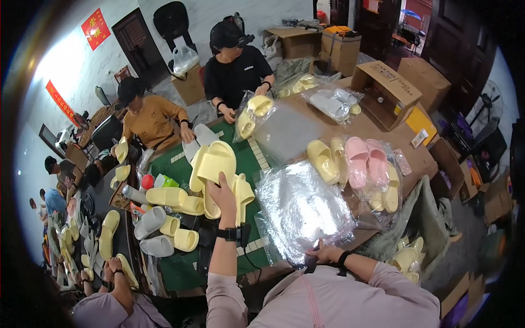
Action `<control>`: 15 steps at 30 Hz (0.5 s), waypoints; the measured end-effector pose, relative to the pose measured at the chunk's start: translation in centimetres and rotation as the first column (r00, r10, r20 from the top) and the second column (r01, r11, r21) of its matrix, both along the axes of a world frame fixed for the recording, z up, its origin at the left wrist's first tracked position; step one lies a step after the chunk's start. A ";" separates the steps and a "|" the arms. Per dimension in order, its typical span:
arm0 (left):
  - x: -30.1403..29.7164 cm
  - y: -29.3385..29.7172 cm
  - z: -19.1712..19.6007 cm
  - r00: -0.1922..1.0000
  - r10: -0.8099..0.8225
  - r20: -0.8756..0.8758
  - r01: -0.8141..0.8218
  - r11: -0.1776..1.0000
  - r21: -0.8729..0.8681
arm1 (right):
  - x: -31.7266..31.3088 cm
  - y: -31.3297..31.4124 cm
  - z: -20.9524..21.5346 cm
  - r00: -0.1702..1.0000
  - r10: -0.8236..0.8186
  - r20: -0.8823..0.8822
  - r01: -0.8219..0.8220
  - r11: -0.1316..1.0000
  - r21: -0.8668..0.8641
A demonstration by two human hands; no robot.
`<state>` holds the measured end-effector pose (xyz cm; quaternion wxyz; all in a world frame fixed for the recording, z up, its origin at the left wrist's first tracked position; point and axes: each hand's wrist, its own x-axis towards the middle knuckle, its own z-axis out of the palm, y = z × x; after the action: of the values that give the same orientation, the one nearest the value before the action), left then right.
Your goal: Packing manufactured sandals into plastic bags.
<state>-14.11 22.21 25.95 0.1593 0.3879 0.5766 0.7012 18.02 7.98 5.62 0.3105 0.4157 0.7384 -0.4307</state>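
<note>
My left hand [221, 198] is closed on a pale yellow slipper [216, 161], held up over the green table top [180, 270]. More yellow slippers lie right behind and beside it, so I cannot tell exactly how many are in the grip. My right hand [326, 255] is at the near edge of a stack of clear plastic bags [303, 210], its fingers closed on the edge of a bag. Left of my left hand lie loose yellow slippers [167, 197] and grey slippers [150, 221]. Right of the bags are bagged pink slippers [358, 164] and yellow slippers [322, 161].
Across the table a person in black [238, 74] handles bagged yellow slippers [255, 115]; one in brown [156, 117] handles grey slippers [202, 139]. Another person's hands [116, 268] work at lower left. An open cardboard box [385, 90] stands far right, a sack [418, 224] near right.
</note>
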 end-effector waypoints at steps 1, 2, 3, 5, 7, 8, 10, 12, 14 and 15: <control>-0.2 0.5 0.4 1.000 -0.001 -0.021 0.000 1.000 -0.016 | 0.2 -0.1 0.0 1.000 0.026 -0.004 -0.026 0.999 0.026; -0.1 0.8 0.6 1.000 -0.002 -0.023 0.001 1.000 -0.016 | 0.3 -0.3 0.0 0.999 0.053 -0.008 -0.052 0.997 0.052; 0.6 1.0 1.3 0.999 -0.004 -0.036 0.003 1.000 -0.018 | 0.7 -0.6 -0.4 0.999 0.040 -0.010 -0.040 0.998 0.049; 2.1 0.8 2.5 0.999 -0.043 -0.015 0.042 0.998 -0.055 | 1.3 -1.0 -1.6 0.995 0.101 -0.014 -0.096 0.970 0.222; 4.1 -0.6 3.4 0.998 -0.068 0.017 0.069 0.994 -0.090 | 1.7 -0.7 -2.2 0.997 -0.002 -0.078 0.016 0.984 0.177; 5.5 -1.4 3.7 0.994 -0.090 0.056 0.096 0.988 -0.121 | 1.9 -0.5 -2.4 0.986 -0.106 -0.130 0.123 0.984 0.128; 7.9 -3.8 3.9 0.982 -0.155 0.111 0.174 0.966 -0.189 | 1.4 0.2 -0.1 0.984 -0.074 -0.159 0.100 0.982 0.159; 10.7 -5.5 2.6 0.927 -0.348 0.137 0.352 0.936 -0.006 | 1.6 0.2 -0.3 0.982 -0.061 -0.179 0.096 0.976 0.196; 13.9 -6.3 1.9 0.853 -0.497 0.160 0.496 0.867 0.049 | 2.1 0.3 -3.6 0.869 -0.422 -0.258 0.429 0.903 -0.029; 14.5 -6.7 1.2 0.816 -0.555 0.161 0.566 0.824 -0.030 | 1.6 0.4 -2.3 0.873 -0.415 -0.254 0.431 0.902 0.007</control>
<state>0.37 15.48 27.11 0.4150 0.4820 0.4498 0.6270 19.65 8.40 3.35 0.1012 0.5200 0.6756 -0.5127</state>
